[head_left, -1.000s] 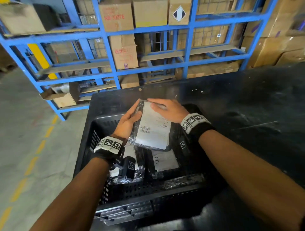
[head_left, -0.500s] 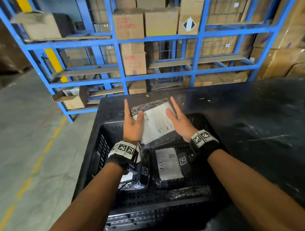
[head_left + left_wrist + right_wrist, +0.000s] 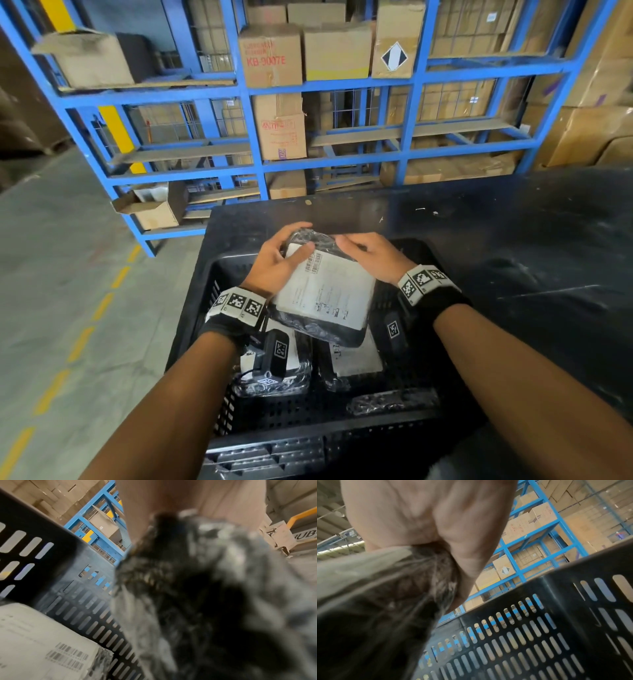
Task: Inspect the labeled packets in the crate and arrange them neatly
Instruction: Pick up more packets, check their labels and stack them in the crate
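Note:
A black plastic-wrapped packet with a white barcode label is held tilted above the black slotted crate. My left hand grips its upper left corner, thumb on the label. My right hand grips the upper right edge, fingers curled over the wrap. The left wrist view is filled with the blurred wrap of the held packet and shows another labeled packet lying in the crate. The right wrist view shows my palm on the packet's wrap. Two more labeled packets lie on the crate floor.
The crate sits on a dark table. Blue steel shelving with cardboard boxes stands behind. Grey floor with a dashed yellow line runs to the left. More stacked boxes are at the far right.
Half a second ago both hands were open, flat against the packet's sides. Now their fingers curl over its top corners, and the packet has come nearer with its label facing up.

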